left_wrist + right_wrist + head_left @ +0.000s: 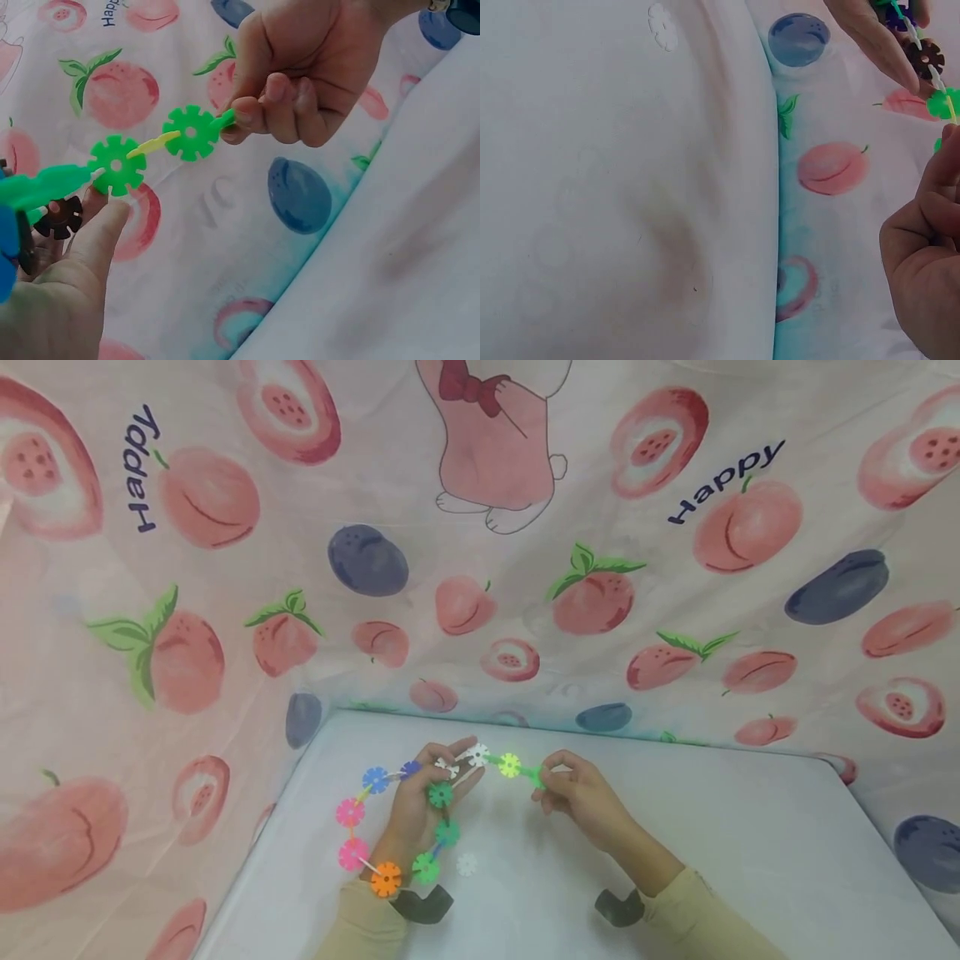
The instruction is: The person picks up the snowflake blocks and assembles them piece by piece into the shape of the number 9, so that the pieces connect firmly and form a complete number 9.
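Observation:
A chain of colourful slotted plastic discs, the snowflake building kind, hangs in a loop about my left hand [411,806]. Orange [386,880], pink [350,812], blue and green discs are linked through their slots. The left thumb and fingers pinch the chain near a white disc [447,767]. From there it runs across to my right hand [588,797], whose thumb and forefinger pinch a green disc [224,120] at its end. In the left wrist view, two flat green discs [190,133] are joined by a yellow one [154,145] seen edge-on.
One loose white disc [467,864] lies on the white table [720,843], below the hands. Behind and beside the table hangs a fruit-printed cloth [517,560]. Dark bands [621,907] sit at both wrists, next to beige sleeves [705,918].

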Motion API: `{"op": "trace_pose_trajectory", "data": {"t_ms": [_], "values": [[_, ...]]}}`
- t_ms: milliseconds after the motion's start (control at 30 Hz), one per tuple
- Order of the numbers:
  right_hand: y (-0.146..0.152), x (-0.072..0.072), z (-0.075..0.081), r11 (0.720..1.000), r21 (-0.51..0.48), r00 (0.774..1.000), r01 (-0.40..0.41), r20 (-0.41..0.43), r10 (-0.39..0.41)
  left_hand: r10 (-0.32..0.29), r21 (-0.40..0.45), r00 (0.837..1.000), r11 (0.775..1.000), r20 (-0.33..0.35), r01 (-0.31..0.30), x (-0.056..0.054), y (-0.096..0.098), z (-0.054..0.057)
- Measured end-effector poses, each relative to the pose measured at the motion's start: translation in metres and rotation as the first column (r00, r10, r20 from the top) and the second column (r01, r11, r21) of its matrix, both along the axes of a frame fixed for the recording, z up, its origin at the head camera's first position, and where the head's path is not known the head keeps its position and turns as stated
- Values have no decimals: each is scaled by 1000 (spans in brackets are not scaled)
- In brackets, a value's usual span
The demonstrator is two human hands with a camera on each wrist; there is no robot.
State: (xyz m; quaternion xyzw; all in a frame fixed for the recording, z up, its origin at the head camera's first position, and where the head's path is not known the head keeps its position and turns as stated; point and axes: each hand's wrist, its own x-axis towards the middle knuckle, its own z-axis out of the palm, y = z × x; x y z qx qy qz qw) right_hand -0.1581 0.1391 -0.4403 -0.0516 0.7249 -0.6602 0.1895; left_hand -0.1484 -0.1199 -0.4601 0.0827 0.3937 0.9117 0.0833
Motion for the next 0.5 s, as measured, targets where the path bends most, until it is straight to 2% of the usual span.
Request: {"op": "trace_pose_trajectory", "data": {"t_ms": [267,400,500], "values": [[-5,-1,4,997,-58,999,43,-17,-44,50,-23,999,999,18,-49,0,3,0],[-7,-2,4,997,-60,999,40,-2,-40,51,-18,998,999,27,-51,1,2,4],[-8,-2,1,1000,-20,1000,8,11,-8,33,3,999,999,36,-33,0,-2,6]]}}
